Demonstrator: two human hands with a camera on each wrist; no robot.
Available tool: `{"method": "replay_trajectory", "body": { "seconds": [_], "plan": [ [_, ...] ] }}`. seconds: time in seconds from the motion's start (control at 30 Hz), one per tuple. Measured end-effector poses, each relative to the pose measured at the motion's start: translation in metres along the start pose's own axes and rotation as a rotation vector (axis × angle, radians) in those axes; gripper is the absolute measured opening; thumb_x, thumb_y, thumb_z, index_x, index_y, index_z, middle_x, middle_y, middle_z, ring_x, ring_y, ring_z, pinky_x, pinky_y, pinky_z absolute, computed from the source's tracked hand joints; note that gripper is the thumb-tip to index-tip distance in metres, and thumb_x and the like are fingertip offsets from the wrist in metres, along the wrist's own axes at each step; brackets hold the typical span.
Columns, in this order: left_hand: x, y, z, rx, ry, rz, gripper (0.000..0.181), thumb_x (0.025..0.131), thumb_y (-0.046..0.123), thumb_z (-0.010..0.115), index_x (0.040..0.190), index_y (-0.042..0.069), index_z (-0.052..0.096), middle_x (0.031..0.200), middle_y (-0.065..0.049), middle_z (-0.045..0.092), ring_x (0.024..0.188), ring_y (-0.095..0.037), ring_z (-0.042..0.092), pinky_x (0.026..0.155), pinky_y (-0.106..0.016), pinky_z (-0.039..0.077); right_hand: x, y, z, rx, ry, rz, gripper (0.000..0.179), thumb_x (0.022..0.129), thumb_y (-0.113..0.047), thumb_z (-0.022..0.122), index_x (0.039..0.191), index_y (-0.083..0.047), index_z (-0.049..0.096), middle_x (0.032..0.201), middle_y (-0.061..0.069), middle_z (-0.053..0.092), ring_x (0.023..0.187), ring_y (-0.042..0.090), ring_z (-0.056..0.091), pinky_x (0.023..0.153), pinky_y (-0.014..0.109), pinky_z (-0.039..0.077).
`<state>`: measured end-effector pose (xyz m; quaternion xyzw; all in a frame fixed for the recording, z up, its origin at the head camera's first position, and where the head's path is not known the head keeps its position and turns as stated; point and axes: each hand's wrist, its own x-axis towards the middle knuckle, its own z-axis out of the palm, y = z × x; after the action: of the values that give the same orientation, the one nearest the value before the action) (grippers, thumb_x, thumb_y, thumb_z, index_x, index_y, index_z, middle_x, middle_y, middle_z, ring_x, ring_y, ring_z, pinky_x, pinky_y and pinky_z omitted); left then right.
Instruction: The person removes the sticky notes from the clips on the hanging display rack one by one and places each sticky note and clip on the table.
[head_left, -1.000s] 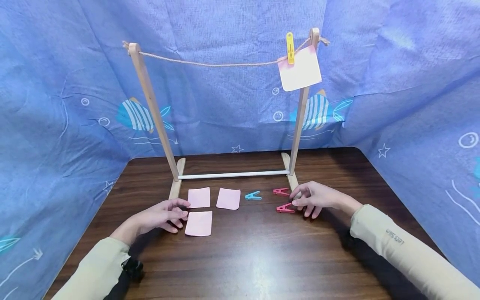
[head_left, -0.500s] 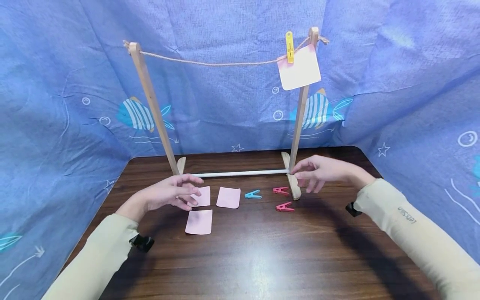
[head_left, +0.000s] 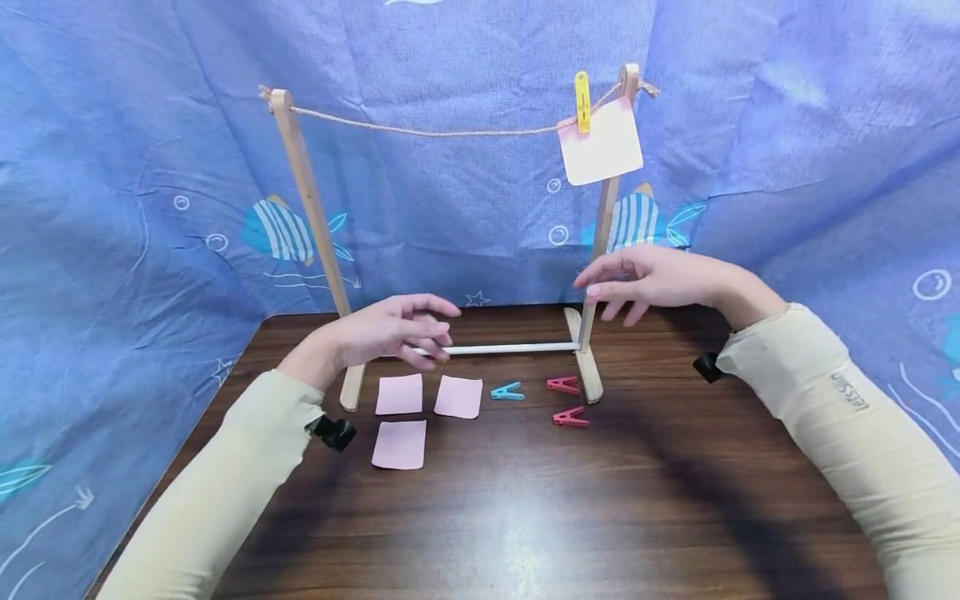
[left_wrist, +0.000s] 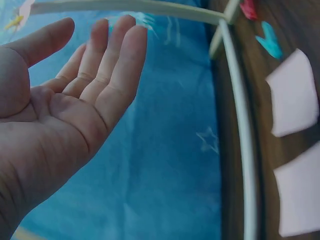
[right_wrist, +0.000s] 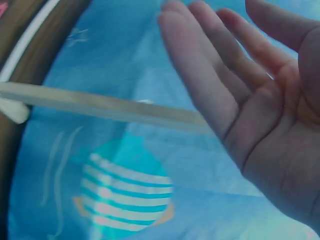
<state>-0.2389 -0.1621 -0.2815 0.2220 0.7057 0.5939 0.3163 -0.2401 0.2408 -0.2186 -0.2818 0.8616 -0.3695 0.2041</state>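
My left hand [head_left: 397, 329] is raised in front of the white crossbar [head_left: 517, 347], fingers relaxed and holding nothing. In the left wrist view its palm [left_wrist: 60, 115] faces the camera. My right hand [head_left: 660, 279] hovers before the stand's right post [head_left: 607, 217], its loose fingers also free of any object. Up at the rope's right end, a yellow clothespin [head_left: 582, 102] pins a pale pink paper square [head_left: 602, 148] to the rope [head_left: 442, 133]. Three pink paper squares, one of them nearest the front [head_left: 400, 445], lie on the table with a blue clothespin [head_left: 508, 392] and two red clothespins [head_left: 570, 417].
The wooden stand's left post [head_left: 311, 196] rises behind my left forearm. A blue curtain [head_left: 450, 225] with fish prints surrounds the back and sides of the dark wooden table [head_left: 525, 500]. Black wrist cameras [head_left: 332, 433] sit under both cuffs.
Both hands have risen from near the table, the left from beside the papers and the right from beside the red clothespins. The left has also shifted right. Papers and clothespins stay put.
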Motion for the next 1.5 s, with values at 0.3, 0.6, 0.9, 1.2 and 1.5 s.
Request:
{"method": "replay_trajectory", "body": {
  "seconds": [0.3,0.6,0.9,1.2,1.5],
  "plan": [
    [0.033,0.043,0.021,-0.115,0.131,0.162,0.033,0.104,0.008,0.056,0.136,0.003,0.051,0.121,-0.018,0.062,0.110,-0.032,0.067,0.098,-0.052,0.053,-0.018,-0.054,-0.023,0.069,0.360,-0.341,0.022,0.102,-0.010,0.063,0.121,-0.002,0.069,0.094,0.020,0.073,0.080,0.027,0.073,0.061,0.040,0.062],
    [0.059,0.070,0.041,-0.258,0.255,0.263,0.049,0.100,0.004,0.062,0.146,0.010,0.046,0.141,-0.017,0.051,0.127,-0.032,0.055,0.101,-0.049,0.053,-0.017,-0.087,-0.036,0.248,0.614,-0.513,0.028,0.094,-0.007,0.072,0.118,0.008,0.068,0.109,0.023,0.069,0.088,0.028,0.070,0.060,0.028,0.061],
    [0.082,0.100,0.053,-0.330,0.294,0.348,0.059,0.098,0.001,0.064,0.151,0.010,0.037,0.139,-0.017,0.053,0.123,-0.031,0.059,0.098,-0.045,0.055,-0.003,-0.095,-0.050,0.134,0.726,-0.408,0.035,0.095,-0.010,0.071,0.128,-0.002,0.066,0.131,0.012,0.060,0.094,0.023,0.070,0.068,0.025,0.061],
    [0.107,0.129,0.069,-0.395,0.319,0.355,0.066,0.096,0.001,0.067,0.152,0.010,0.034,0.137,-0.014,0.057,0.117,-0.028,0.064,0.093,-0.040,0.058,0.007,-0.092,-0.062,0.184,0.776,-0.392,0.034,0.095,-0.010,0.071,0.128,-0.004,0.066,0.123,0.009,0.062,0.087,0.022,0.071,0.069,0.021,0.060],
    [0.124,0.143,0.078,-0.492,0.306,0.335,0.072,0.094,-0.001,0.069,0.156,0.013,0.034,0.133,-0.009,0.058,0.111,-0.029,0.068,0.091,-0.042,0.059,0.010,-0.090,-0.066,0.227,0.731,-0.370,0.042,0.097,-0.011,0.069,0.137,-0.002,0.060,0.131,0.014,0.059,0.092,0.023,0.071,0.073,0.025,0.061]
  ]
}}
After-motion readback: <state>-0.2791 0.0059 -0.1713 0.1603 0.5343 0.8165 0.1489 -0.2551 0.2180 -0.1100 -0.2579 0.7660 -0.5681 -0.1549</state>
